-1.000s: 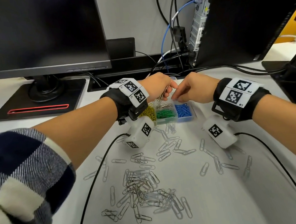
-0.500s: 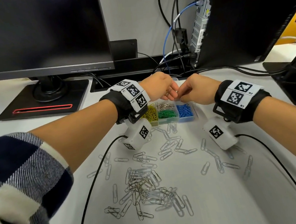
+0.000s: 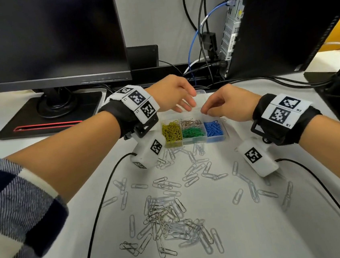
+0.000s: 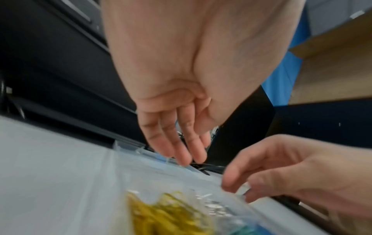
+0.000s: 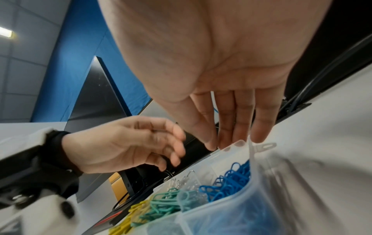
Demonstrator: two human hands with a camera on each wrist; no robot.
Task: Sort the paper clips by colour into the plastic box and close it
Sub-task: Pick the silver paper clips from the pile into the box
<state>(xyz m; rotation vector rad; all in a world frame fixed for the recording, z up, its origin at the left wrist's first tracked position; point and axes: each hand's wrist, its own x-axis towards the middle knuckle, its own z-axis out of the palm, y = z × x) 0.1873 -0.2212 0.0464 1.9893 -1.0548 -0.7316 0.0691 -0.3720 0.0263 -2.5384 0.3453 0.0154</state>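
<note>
White desk (image 3: 248,225) fills the lower frame of the head view, with a dark monitor (image 3: 46,39) at upper left and a computer case (image 3: 279,22) at upper right. Silver clips (image 3: 166,219) lie loose across the lower centre, one tangled heap and many strays nearer the box.

Centre frame sits the box (image 3: 194,140), open, its long axis running left to right. Yellow clips (image 3: 171,131) fill the left compartment, green clips (image 3: 192,132) the near middle one with some silver behind them, blue clips (image 3: 213,127) the right. Its clear lid (image 5: 235,145) lies flung back on the far side, toward the top of the frame.

Both hands hover over that far edge. The left hand (image 3: 172,96) has loose, spread fingers holding nothing, tips above the lid's left part. The right hand (image 3: 225,104) has straight fingers pointing down, tips at the lid's rim; whether they touch it I cannot tell.

The lid lies just beyond and below both sets of fingertips, so closing would mean swinging it toward the person. The right hand looks nearer to it. With so much silver unsorted, closing seems premature.
</note>
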